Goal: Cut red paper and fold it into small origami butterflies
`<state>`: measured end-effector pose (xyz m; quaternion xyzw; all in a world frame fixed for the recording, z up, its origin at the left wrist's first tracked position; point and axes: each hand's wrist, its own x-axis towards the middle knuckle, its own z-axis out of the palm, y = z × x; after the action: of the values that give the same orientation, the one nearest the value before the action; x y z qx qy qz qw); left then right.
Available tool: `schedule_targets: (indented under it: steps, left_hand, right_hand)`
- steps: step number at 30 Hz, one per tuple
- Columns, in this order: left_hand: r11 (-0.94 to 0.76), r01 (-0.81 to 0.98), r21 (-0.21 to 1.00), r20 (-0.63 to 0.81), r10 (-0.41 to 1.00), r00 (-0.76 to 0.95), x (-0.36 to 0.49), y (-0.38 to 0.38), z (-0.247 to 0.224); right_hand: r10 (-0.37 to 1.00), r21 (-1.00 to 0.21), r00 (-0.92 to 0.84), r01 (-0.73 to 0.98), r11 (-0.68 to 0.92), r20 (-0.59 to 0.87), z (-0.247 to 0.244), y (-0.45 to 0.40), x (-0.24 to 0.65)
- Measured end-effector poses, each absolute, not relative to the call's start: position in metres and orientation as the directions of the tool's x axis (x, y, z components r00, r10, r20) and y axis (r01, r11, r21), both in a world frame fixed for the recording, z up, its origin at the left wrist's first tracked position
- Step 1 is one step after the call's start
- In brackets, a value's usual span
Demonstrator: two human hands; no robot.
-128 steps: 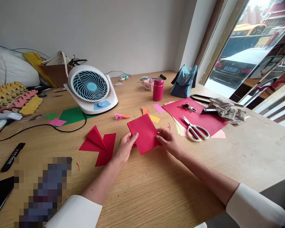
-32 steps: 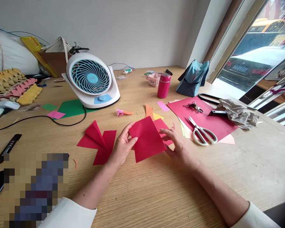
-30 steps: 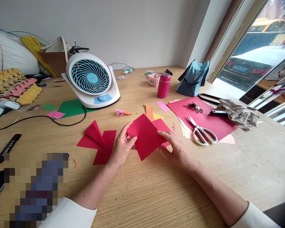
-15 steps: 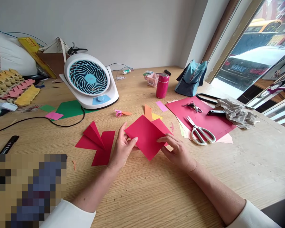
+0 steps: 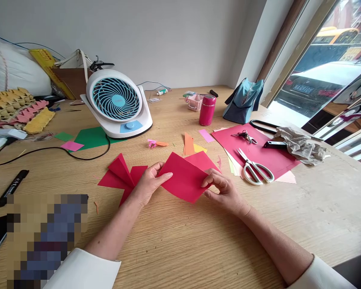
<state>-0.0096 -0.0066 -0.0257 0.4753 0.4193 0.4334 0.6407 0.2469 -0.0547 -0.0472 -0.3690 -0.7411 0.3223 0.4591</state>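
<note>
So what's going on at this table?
Someone's left hand and right hand are holding a red sheet between them. More red paper shows behind it. A folded red piece lies to the left, while scissors lie unheld, partly on a larger red sheet to the right.

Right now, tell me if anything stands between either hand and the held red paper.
Nothing visible does: the left hand pinches the red paper at its left corner, the right hand at its right. Another red sheet shows beyond it.
</note>
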Motion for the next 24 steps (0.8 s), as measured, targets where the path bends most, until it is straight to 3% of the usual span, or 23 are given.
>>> schedule_targets:
  steps: [5, 12, 17, 24]
  left_hand:
    - [0.116, -0.133, 0.984, -0.071, 0.951, 0.3, -0.009, -0.007, -0.019]
    - [-0.127, -0.103, 0.987, 0.147, 0.964, 0.219, -0.001, -0.007, -0.023]
    - [-0.27, 0.125, 0.955, 0.237, 0.944, 0.229, -0.002, -0.01, -0.026]
    - [-0.425, 0.423, 0.8, 0.272, 0.886, 0.375, -0.002, -0.017, -0.016]
  right_hand:
    - [0.845, -0.845, -0.319, 0.189, 0.501, 0.43, -0.047, -0.054, 0.246]
    - [0.863, -0.86, -0.324, 0.212, 0.465, 0.387, -0.043, -0.057, 0.243]
    - [0.902, -0.911, -0.283, 0.162, 0.379, 0.325, -0.046, -0.057, 0.243]
    - [0.919, -0.945, -0.258, 0.057, 0.323, 0.299, -0.046, -0.056, 0.239]
